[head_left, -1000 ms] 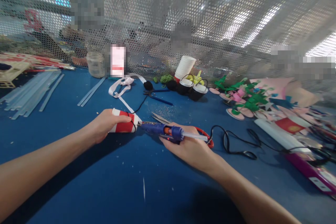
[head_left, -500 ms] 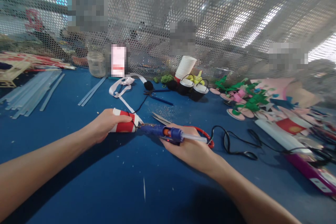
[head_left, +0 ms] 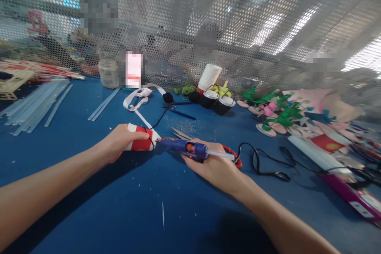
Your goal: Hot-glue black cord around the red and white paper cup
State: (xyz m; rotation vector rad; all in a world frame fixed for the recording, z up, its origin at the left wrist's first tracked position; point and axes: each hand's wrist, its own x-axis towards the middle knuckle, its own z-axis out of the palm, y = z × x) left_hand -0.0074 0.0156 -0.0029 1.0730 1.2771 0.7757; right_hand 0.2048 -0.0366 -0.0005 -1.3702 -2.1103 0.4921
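Observation:
My left hand (head_left: 120, 141) is closed around a red and white paper cup (head_left: 139, 145) lying on its side. Black yarn crosses the cup near its right end, and a white ribbon (head_left: 142, 118) runs up from there to a loose coil. In my right hand (head_left: 218, 166) is a blue hot glue gun (head_left: 181, 147) with a clear glue stick protruding from its back. Its nozzle points left and meets the cup's right end; whether it touches is too small to tell. Scissors with red handles (head_left: 238, 162) lie partly hidden behind my right hand.
Glue sticks (head_left: 38, 105) are piled at left. Pliers (head_left: 181, 113), black-wrapped cups (head_left: 224, 105) and stacked white cups (head_left: 210, 77) stand toward the mesh panel (head_left: 166, 39). Green and pink craft pieces (head_left: 279, 113), a black cord (head_left: 258, 162) and a purple power strip (head_left: 347, 194) lie right.
The glue gun's nozzle has shifted very slightly at the cup's right end. Both hands keep their grip and nearly the same place.

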